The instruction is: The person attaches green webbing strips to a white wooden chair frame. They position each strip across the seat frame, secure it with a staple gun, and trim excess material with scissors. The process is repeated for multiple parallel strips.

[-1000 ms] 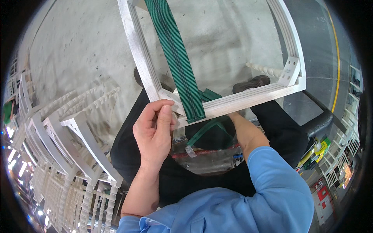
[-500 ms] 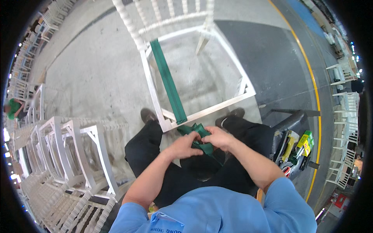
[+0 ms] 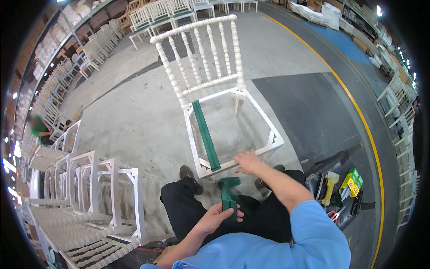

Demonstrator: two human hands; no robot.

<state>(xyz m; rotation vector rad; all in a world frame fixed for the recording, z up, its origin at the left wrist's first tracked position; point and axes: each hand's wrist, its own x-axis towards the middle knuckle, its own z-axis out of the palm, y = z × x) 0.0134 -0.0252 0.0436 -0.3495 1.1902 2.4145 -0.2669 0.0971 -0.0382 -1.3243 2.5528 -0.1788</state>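
Note:
A white wooden chair [image 3: 193, 142] with turned back spindles stands in front of me, its seat frame bare inside. A flat green strap [image 3: 205, 134] runs from the back to the front rail near its left side. My left hand [image 3: 218, 219] is closed around a folded bundle of green strap [image 3: 229, 207] over my lap. A loose length of it reaches up towards the front rail. My right hand [image 3: 247, 162] lies over the front rail, fingers on the inner side and thumb on the near side.
White chairs [image 3: 114, 193] lie stacked at my left. At right, a dark surface holds scissors [image 3: 332, 216], a yellow-handled tool [image 3: 330, 188] and a green-yellow box [image 3: 352, 181]. Another person [image 3: 39, 127] works far left. More chairs [image 3: 161, 15] line the back; a yellow line [image 3: 345, 87] crosses the floor.
My hands have parted: the right has moved from the green strap to the chair's front rail, while the left keeps the bundle nearer my body. My view has tilted up.

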